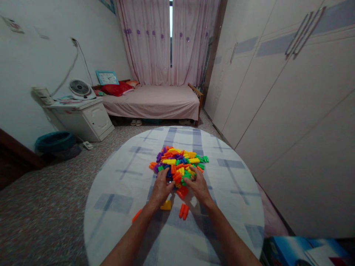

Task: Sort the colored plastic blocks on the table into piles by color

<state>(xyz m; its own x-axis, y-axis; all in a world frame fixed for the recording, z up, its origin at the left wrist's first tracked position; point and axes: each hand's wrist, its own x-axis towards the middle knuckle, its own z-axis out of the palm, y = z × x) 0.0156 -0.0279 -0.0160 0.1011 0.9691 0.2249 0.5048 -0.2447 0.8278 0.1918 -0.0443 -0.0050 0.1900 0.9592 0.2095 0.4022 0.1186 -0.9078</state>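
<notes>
"What's lying closest to the worktop's (95, 221) near edge?"

"A few strays. An orange piece (137, 215) sits just beside the left arm (130, 234), partly hidden by it. Between the arms there's an orange-red pair (183, 211), and a bit farther in, a yellow piece (165, 205). A red piece (182, 192) lies at the near side of the heap (179, 166)."

"And the fingers?"

"On the left hand (161, 190) they stand apart from the thumb, at the heap's near-left side. On the right hand (200, 188) they bend about a green piece (187, 175); whether they're clamped on it, I can't tell."

"So how far along would you call it?"

"Early, I'd judge. Only those strays lie out. Nearly everything is left in the heap, around the worktop's middle, with the colours all mixed."

"Room to move?"

"Good room sideways: patterned cloth (111, 177) stretches from the heap to the left and right edges, less of it to the far edge. The wardrobe (291, 129) rises past the right edge. Beyond the far edge comes floor, then the bed (152, 101), well apart."
</notes>
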